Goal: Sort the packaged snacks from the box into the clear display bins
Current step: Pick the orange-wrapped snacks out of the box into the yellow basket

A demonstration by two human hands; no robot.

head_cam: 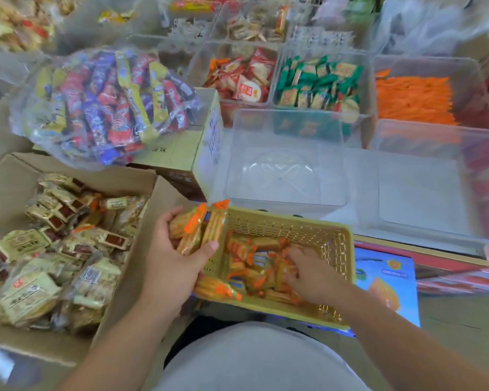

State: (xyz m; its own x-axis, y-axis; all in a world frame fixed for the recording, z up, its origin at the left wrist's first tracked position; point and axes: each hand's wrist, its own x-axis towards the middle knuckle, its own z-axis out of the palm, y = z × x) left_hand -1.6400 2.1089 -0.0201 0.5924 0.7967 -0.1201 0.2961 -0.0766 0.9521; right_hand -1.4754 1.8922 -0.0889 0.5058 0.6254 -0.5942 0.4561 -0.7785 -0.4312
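A yellow mesh basket (333, 235) sits in front of me, holding several orange-wrapped biscuit stick packs (254, 266). My left hand (175, 263) grips a bunch of these orange packs (201, 227) at the basket's left rim. My right hand (308, 272) reaches into the basket, fingers spread down among the packs; whether it holds one is hidden. An empty clear bin (285, 165) stands just beyond the basket. Behind it on the right, a clear bin holds a pile of the same orange packs (412, 100).
An open cardboard box (141, 277) of gold-wrapped snacks is at left. A clear bag of red, blue and yellow bars (105, 103) rests on another box (181, 153). Bins of red packs (243, 77) and green packs (319, 83) stand behind. Another empty clear bin (424, 190) is at right.
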